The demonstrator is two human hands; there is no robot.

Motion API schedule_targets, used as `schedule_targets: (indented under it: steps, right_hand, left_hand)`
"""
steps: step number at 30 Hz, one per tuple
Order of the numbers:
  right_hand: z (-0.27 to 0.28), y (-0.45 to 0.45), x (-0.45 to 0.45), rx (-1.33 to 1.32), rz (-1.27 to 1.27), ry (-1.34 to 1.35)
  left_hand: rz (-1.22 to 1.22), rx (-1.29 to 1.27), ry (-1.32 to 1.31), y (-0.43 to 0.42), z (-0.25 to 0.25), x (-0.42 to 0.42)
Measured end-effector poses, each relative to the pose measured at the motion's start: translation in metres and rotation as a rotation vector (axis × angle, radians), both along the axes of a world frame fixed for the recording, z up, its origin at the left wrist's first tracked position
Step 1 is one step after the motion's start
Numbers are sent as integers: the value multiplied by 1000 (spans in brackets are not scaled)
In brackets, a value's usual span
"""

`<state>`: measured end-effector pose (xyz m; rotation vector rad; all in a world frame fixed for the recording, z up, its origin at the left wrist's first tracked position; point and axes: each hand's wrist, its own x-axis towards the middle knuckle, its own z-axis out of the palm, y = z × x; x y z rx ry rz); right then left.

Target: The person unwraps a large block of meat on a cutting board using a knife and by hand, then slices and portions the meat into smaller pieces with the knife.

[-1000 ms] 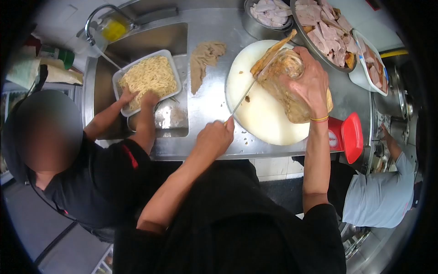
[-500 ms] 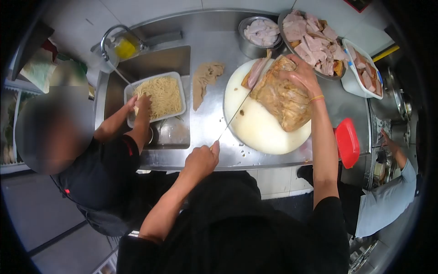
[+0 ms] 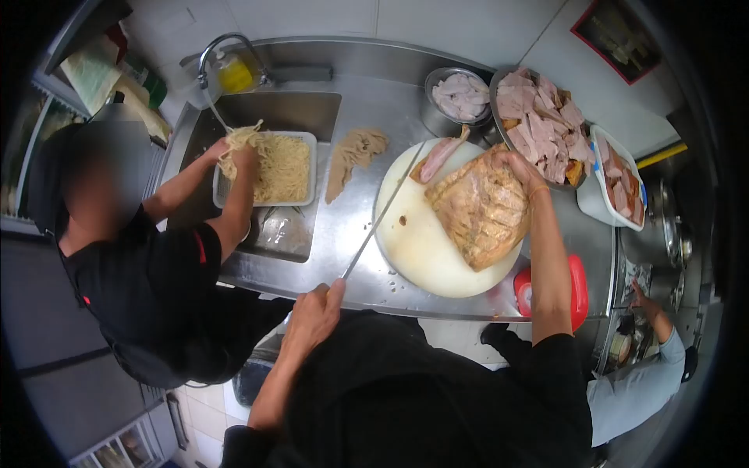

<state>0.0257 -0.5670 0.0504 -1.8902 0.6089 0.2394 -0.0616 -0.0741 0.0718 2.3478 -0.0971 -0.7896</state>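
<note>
Meat slab: large, browned, scored/ridged, lying on the R part of round white board, on steel tabletop. Our R hand is at its far R corner, wrist bent, fingers curled over the edge & part-closed on the meat; thumb placement unclear. R forearm comes nearly straight up from the near side, yellow band at wrist.

Our L hand is low, off the tabletop's near edge, fingers wrapped tight round the handle of long thin knife. Blade slants up & R across the board's L edge, tip beside meat strip, apart from slab.

Farther out: metal pot w/ pale pieces, round tray of sliced meat, white tub w/ more pieces. Crumpled cloth L of board; red container by R forearm.

L side: co-worker's hands lifting noodles from white basket in sink. Red-framed wall panel, far R: content too blurred to read. Second co-worker, grey top, lower R.
</note>
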Motion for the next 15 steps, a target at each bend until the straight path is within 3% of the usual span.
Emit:
schedule_targets:
  steps: [4,8,11,12,15]
  right_hand:
    - [-22,3,-14,62,-174,136]
    - [-42,11,-28,-53,-23,103]
    - [-32,68,-48,-915,-132,-193]
    - [-23,87,-50,-967,-60,-507]
    - [-38,151,-58,-631,277,-819]
  left_hand:
    - [127,-102,-21,-3,-17,-16]
    - [241,-163,10,-9,-31,-25]
    - [259,-146,-9,-18,-30,-28]
    - [269,-156,-22,-20,-33,-30]
    - [349,-247,17,-28,-40,-36]
